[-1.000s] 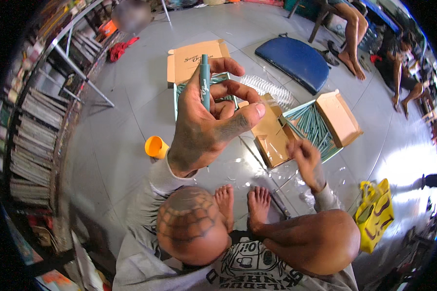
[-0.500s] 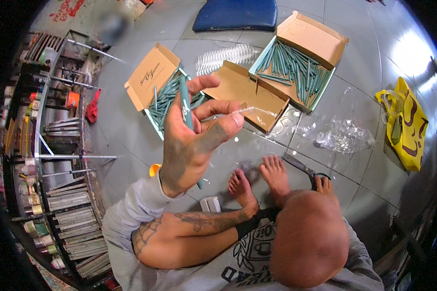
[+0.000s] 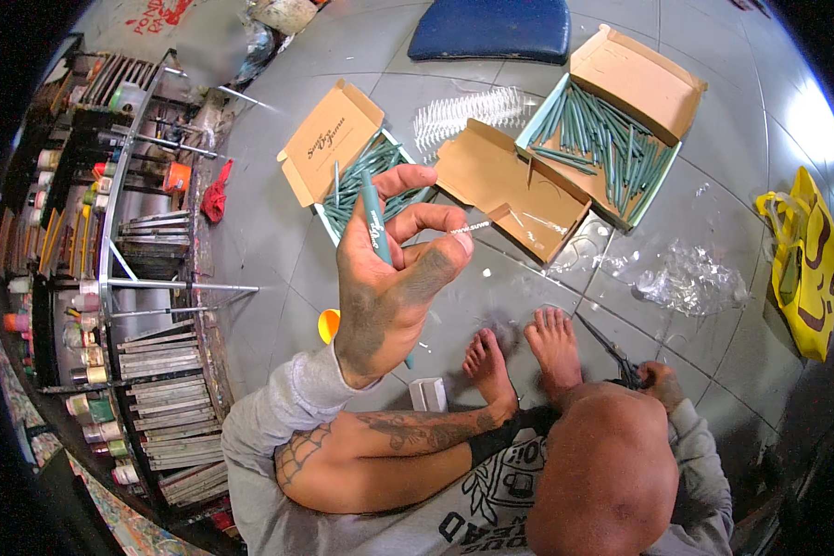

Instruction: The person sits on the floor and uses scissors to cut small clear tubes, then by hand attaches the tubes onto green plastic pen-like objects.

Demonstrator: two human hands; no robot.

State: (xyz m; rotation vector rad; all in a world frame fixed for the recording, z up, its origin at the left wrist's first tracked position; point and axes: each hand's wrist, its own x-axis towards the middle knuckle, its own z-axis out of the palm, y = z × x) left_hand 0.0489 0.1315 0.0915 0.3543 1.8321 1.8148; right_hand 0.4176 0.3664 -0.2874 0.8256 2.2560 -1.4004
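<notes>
Raised over the floor, my left hand is closed around a slim teal pen-like stick with white lettering, slanting through the fingers. Thumb and index finger of that hand pinch a tiny clear strip with white print. Beside my right knee, my right hand grips the dark handles of scissors, whose blades point toward my feet. Beyond my left hand, an open box is full of similar teal sticks. Another open box at the back right holds more of them.
Between the boxes lies an open brown carton. Clear film strips and crumpled plastic lie on the tiles. A yellow bag is at right, a blue cushion at the back. A metal rack stands left; a yellow cup is near my wrist.
The view has shifted, so the scene sits farther right. My right hand and the scissors have come further into sight beside my knee. My left hand keeps its hold.
</notes>
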